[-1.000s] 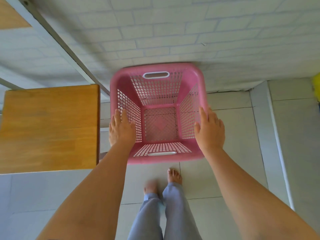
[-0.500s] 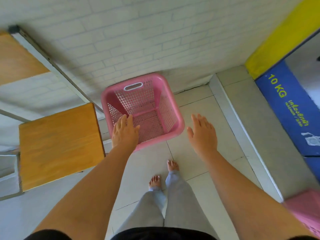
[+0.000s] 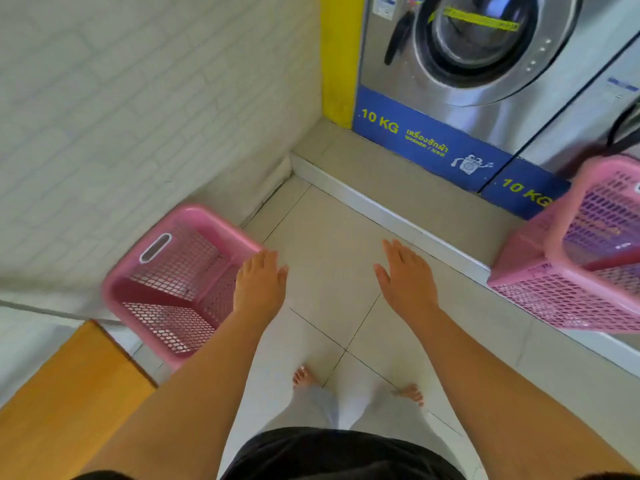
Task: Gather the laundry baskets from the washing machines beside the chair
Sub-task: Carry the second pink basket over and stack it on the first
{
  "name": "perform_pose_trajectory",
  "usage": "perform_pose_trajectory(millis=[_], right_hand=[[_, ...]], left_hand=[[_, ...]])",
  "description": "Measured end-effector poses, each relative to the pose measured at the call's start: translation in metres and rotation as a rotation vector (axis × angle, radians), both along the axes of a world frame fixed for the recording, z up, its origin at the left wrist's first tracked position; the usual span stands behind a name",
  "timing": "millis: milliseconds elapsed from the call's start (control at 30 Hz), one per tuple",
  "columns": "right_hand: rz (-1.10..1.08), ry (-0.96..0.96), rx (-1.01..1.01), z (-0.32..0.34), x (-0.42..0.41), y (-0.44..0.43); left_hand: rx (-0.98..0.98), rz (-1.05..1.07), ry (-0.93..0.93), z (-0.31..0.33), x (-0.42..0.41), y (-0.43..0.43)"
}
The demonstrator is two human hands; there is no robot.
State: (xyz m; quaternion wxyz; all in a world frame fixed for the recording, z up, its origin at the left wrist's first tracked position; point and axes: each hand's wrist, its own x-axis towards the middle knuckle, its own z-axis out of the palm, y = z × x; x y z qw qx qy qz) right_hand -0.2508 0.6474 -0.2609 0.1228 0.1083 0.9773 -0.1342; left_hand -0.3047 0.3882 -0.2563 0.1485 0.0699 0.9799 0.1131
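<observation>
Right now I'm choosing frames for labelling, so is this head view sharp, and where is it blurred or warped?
Head view: motion-smeared overall; the white brick wall streaks, and the pink mesh plastic baskets at right are softest. The pink basket by the wall is readable. Wide-angle bending curves the steel washing machine. Even light, no harsh glare.

Both hands off pink basket point(image 3: 180, 289), left hand point(image 3: 259, 289) and right hand point(image 3: 405, 282) spread empty; washing machine point(image 3: 467, 64), second basket point(image 3: 581, 271) now visible right.
</observation>
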Motion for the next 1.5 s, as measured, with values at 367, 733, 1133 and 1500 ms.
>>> perform_pose_trajectory(millis=[367,733,1133,1500], right_hand=[[-0.402,0.047,-0.004,0.013,0.129,0.200],[-0.749,0.107,-0.015,0.008,0.209,0.352],[-1.056,0.104,-0.041,-0.014,0.207,0.510],[-1.040,-0.029,-0.084,-0.065,0.192,0.633]], left_hand=[[0.040,-0.390,0.002,0.017,0.038,0.247],[0.071,-0.620,-0.053,0.014,0.070,0.445],[0.067,-0.675,-0.111,-0.011,0.022,0.618],[0.020,-0.483,-0.123,-0.052,0.005,0.714]])
